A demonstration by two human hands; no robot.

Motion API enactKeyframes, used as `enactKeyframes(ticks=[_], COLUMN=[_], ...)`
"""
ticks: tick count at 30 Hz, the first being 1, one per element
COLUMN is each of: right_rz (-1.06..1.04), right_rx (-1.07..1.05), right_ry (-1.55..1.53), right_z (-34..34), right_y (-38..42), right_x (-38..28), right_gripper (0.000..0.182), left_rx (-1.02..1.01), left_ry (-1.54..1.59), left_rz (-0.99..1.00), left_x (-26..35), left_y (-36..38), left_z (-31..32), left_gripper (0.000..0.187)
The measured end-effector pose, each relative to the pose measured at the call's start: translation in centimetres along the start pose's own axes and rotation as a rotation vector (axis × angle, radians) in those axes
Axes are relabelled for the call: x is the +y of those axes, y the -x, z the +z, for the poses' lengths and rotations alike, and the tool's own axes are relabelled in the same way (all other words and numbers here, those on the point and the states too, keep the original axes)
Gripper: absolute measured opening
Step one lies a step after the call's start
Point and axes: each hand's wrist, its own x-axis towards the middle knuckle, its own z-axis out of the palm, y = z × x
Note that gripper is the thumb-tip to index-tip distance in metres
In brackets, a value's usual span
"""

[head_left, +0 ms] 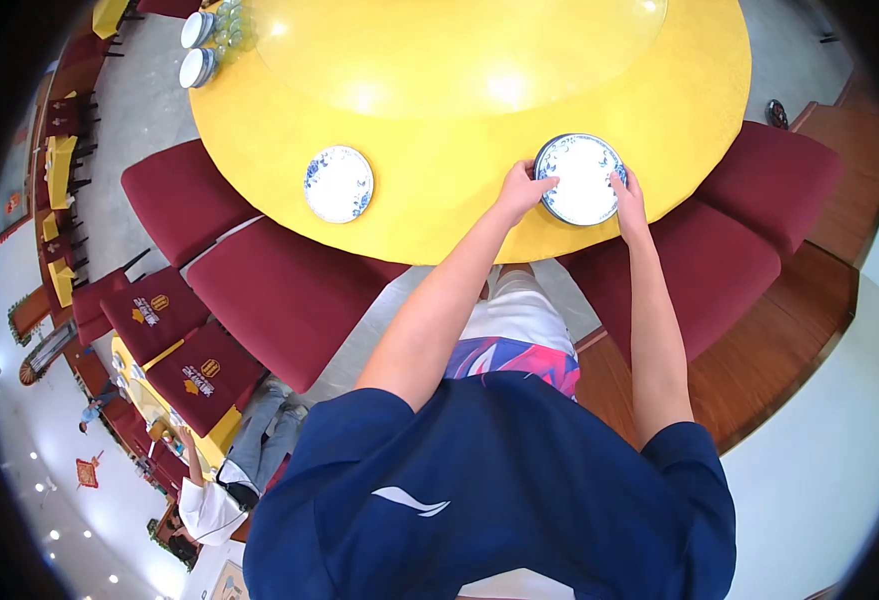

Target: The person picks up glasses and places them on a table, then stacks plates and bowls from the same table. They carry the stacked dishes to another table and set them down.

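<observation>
A stack of white plates with blue floral rims is at the near edge of the yellow round table. On its left side my left hand grips the rim, thumb on top and fingers under the edge. My right hand closes on the opposite rim, its thumb also over the top plate. The lower plates are mostly hidden beneath the top one. Further left, a single blue-patterned plate lies flat on the cloth, apart from both hands.
Stacked bowls or plates and several glasses stand at the table's far left. A glossy round turntable covers the middle. Maroon chairs line the near edge. Behind at left, a person in white is by another yellow table.
</observation>
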Motion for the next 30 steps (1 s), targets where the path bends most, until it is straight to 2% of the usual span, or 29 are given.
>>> enactKeyframes(ticks=[4, 7, 12, 20, 22, 24, 26, 30], right_rz=[0.030, -0.015, -0.030, -0.127, -0.146, -0.187, -0.233, -0.286], right_rx=[-0.028, 0.008, -0.098, -0.157, -0.139, -0.156, -0.205, -0.259], right_ry=[-0.166, -0.046, -0.025, 0.135, 0.187, 0.218, 0.239, 0.354], right_z=[0.3, 1.9, 7.0, 19.5, 22.8, 26.0, 29.8, 37.4], right_y=[-1.2, -0.9, 1.5, 7.5, 8.6, 9.7, 10.7, 12.4], right_x=[1.7, 1.8, 0.8, 0.5, 0.9, 1.4, 1.5, 0.2], right_gripper=[0.049, 0.049, 0.047, 0.037, 0.037, 0.036, 0.036, 0.036], left_rx=[0.032, 0.045, 0.193, 0.329, 0.439, 0.452, 0.547, 0.609], left_ry=[0.009, 0.222, 0.270, 0.412, 0.353, 0.394, 0.506, 0.757], left_rz=[0.025, 0.041, 0.076, 0.154, 0.214, 0.189, 0.254, 0.323], left_x=[-1.1, -1.5, -3.6, -8.0, -7.4, -7.4, -8.4, -8.6], left_y=[0.1, 1.2, 3.3, 8.1, 10.3, 12.3, 13.0, 13.7], left_z=[-0.2, -1.1, -4.6, -14.7, -17.2, -19.7, -22.5, -27.7], left_gripper=[0.065, 0.062, 0.058, 0.052, 0.048, 0.049, 0.051, 0.051])
